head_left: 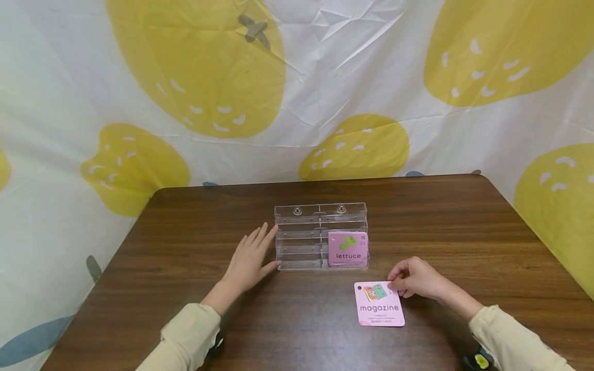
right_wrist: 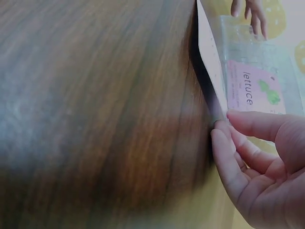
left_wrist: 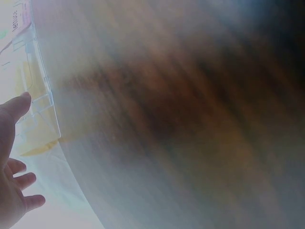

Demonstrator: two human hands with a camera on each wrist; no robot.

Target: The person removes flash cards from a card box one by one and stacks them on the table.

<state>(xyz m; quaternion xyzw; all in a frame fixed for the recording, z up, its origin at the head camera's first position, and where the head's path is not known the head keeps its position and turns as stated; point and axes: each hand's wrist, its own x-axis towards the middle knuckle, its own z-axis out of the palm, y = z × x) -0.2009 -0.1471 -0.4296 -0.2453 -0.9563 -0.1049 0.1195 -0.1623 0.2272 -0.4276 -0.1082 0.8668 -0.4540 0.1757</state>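
So, the pink "magazine" card (head_left: pixel 378 315) is just in front of the clear rack and a bit to the right, well over on the person's right side. It's face up toward the head camera, with the word reading the right way round, a little picture above it and a small dark hole near its top left corner. The right hand (head_left: pixel 417 278) has it pinched by the top right corner, thumb on one side and curled fingers on the other. From the right wrist the card shows almost edge-on and tilted; can't tell if its low edge touches the table.

Just past it sits the clear plastic rack (head_left: pixel 298 235), two columns side by side with tiers stacked up, plus a small round tab at the top of each column. A pink "lettuce" card (head_left: pixel 348 247) with green leaves on it stands in the right column, down at the front end.

Over on the other side, the left hand (head_left: pixel 246 257) is spread wide, fingers pretty straight, with thumb and fingertips at the rack's left edge. How hard it's pressing, if at all, I can't tell.

All of it is on a dark brown wood-grain table (head_left: pixel 441 221). Behind hangs a creased white cloth (head_left: pixel 362 67) with big yellow fruit shapes, and both sleeves (head_left: pixel 515 335) are cream.
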